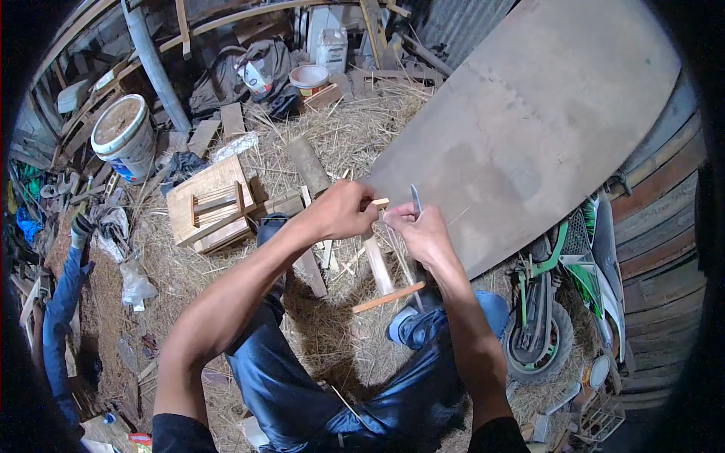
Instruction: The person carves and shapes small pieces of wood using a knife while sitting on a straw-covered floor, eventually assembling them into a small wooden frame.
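Note:
My left hand [349, 210] is closed on the upper end of a small wooden frame [389, 297], gripping its short top bar. Pale slats run down from there to a reddish-brown crossbar above the straw, between my knees. In my right hand [423, 230], fingers closed, is a knife [416, 198] with its narrow grey blade pointing up and away from me. The right fingertips are close beside the frame's top bar; whether they touch it I cannot tell. A similar slatted wooden piece [215, 208] lies on a board [181, 214] to the left.
A large flat panel [544, 128] leans across the right. Below it stands a green and white motorbike [547, 325]. Straw and wood scraps [310, 273] cover the ground. A white bucket [124, 140] stands at the far left. Another person's leg [62, 317] shows at the left edge.

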`<state>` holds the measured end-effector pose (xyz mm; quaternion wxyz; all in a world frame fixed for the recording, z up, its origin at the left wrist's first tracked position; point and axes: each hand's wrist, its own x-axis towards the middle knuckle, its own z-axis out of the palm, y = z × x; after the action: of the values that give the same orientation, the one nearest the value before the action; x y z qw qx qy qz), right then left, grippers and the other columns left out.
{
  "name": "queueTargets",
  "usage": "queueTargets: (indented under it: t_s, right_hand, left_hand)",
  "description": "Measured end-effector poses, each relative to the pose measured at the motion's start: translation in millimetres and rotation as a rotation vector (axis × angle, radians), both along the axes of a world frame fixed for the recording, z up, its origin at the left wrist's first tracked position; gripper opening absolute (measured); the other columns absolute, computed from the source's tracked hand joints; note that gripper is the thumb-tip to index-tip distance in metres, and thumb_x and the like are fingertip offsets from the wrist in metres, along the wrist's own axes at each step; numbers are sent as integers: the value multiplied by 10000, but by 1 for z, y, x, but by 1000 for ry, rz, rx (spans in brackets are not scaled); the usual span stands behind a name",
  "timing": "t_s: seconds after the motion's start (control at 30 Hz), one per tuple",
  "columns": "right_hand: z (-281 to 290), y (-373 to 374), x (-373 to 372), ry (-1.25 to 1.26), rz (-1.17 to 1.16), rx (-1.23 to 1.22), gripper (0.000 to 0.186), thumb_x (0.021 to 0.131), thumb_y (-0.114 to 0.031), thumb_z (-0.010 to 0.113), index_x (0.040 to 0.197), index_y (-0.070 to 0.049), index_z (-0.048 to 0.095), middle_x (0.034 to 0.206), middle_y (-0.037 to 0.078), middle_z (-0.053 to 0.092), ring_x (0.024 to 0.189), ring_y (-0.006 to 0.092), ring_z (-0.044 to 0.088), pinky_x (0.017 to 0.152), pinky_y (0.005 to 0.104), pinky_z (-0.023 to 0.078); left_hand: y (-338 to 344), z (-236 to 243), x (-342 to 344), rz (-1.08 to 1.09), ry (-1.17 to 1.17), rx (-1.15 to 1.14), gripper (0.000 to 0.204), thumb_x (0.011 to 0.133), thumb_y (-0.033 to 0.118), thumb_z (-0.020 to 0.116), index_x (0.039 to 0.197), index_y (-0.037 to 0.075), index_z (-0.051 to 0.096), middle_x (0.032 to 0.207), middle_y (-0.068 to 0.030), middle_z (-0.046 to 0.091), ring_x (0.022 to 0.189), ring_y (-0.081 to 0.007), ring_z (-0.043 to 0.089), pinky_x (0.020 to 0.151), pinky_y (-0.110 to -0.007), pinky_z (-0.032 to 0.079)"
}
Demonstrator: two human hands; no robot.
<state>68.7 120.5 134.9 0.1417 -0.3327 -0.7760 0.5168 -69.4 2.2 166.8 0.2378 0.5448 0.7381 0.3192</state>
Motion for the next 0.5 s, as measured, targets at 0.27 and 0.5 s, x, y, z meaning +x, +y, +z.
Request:
queueTargets:
  t_s: [0.27, 0.5]
  right_hand:
    - [-12, -9, 2, -3, -55, 23, 188, 813, -158, 629, 833, 29, 622, 667, 73, 616, 601, 129, 566, 575, 287, 449]
    - [-8, -15, 1, 25, -153, -31, 188, 804, -143, 630, 863, 35, 640, 701, 109, 632, 622, 149, 577, 595, 305, 455]
  left_hand:
    - [1, -3, 9, -58, 113, 262, 192, 717, 105, 542, 804, -52, 611, 694, -239, 604, 672, -379, 613, 660, -414, 498]
    - [0, -5, 12, -90, 121, 249, 179, 723, 97, 546, 809, -48, 606, 682, -241, 597, 674, -386, 603, 662, -431, 494]
